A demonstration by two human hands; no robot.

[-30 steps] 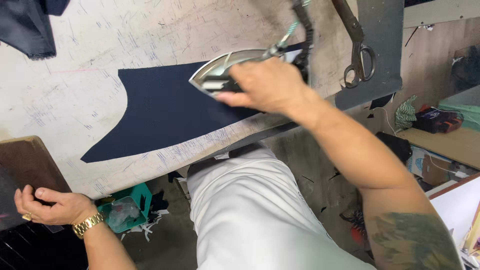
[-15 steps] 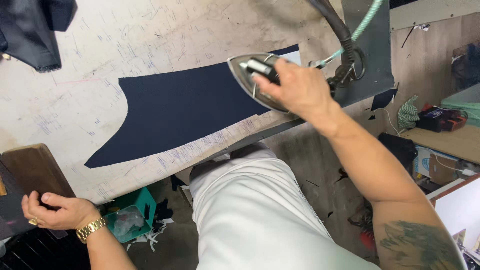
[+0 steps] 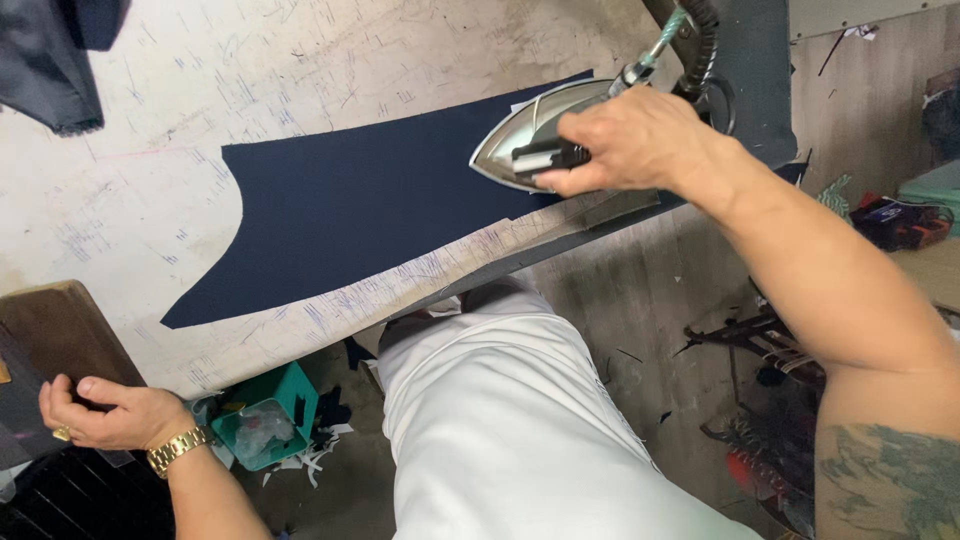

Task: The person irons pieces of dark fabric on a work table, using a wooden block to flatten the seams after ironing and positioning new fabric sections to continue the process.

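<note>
Right hand grips iron on navy fabric; left hand touches wooden block

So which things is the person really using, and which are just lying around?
In use: iron gripped by the right hand; navy cloth piece under it; brown board by the left hand.
Lying about: teal bin; dark garment; floor scraps.

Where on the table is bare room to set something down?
Bare table lies above the navy cloth, right of the dark garment. Crowded at the right end, where the right hand holds the iron.
</note>
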